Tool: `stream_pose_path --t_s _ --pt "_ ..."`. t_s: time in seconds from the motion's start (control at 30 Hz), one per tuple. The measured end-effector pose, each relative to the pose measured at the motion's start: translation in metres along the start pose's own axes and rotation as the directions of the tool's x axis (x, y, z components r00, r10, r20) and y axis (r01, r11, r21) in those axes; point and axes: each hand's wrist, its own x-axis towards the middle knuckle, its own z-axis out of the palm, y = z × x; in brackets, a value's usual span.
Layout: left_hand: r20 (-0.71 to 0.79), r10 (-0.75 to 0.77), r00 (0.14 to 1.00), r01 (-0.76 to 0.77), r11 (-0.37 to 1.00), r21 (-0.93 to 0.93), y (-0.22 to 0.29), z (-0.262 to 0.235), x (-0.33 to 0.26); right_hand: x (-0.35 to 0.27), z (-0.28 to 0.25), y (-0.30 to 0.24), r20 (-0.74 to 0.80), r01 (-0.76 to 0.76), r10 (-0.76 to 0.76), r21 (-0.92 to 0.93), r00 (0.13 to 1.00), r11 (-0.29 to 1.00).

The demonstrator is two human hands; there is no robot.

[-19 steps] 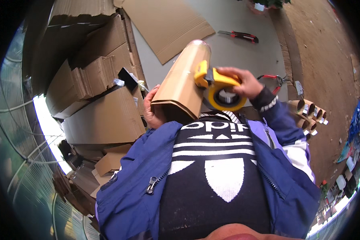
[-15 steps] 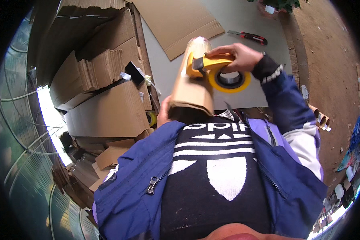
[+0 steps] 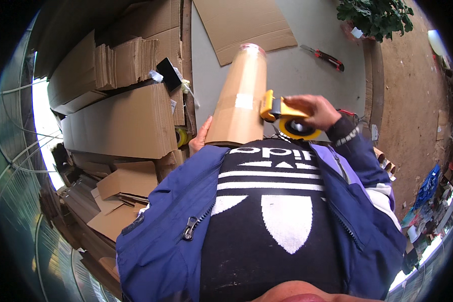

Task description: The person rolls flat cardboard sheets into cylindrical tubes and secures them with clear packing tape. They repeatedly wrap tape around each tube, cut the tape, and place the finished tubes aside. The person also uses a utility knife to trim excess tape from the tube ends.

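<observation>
A tan cardboard tube (image 3: 241, 80), wider at the end near my body, stands out before me over the grey table, with a reddish rim at its far end. A shiny strip of tape (image 3: 244, 101) lies across its upper side. My left hand (image 3: 200, 136) grips the tube's near left side; its fingertips are partly hidden. My right hand (image 3: 314, 111) is closed around a yellow tape dispenser (image 3: 270, 107) with a tape roll in it. The dispenser's head is at the right side of the tube; whether they touch is unclear.
A flat cardboard sheet (image 3: 246, 27) and a red-and-black utility knife (image 3: 324, 58) lie on the grey table (image 3: 307, 75). At the far right corner is a leafy plant (image 3: 375, 17). Stacked cardboard (image 3: 121, 123) and a black phone (image 3: 169, 74) are on the left.
My right hand has drawn the tape dispenser from the tube's top down to its right side. The tube's near end has tipped down, and a tape strip now shows on it.
</observation>
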Motion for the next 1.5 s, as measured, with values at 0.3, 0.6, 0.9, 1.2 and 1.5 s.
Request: stream_pose_path --t_s 0.3,0.6,0.9,1.2,1.5 --pt "0.260 0.196 0.946 -0.324 0.636 0.700 0.048 -0.058 0.033 0.109 -0.003 -0.068 0.189 0.158 -0.070 -0.505 0.980 0.849" --pt "0.014 0.176 0.984 -0.174 0.953 0.248 -0.009 -0.048 0.022 0.063 0.056 -0.021 0.137 0.074 0.029 -0.690 0.990 0.720" --pt "-0.080 0.110 0.991 -0.094 0.979 0.179 -0.034 -0.075 0.023 0.071 0.072 0.084 -0.232 -0.418 0.350 -0.423 0.908 0.804" --pt "-0.101 0.039 0.994 -0.032 0.997 0.069 -0.003 -0.111 0.099 0.167 0.063 0.046 -0.609 0.536 -0.097 0.596 0.787 0.598" --pt "0.313 -0.308 0.899 0.207 0.925 0.318 0.149 -0.098 0.147 0.090 0.059 0.238 -0.559 0.098 0.465 0.704 0.686 0.703"
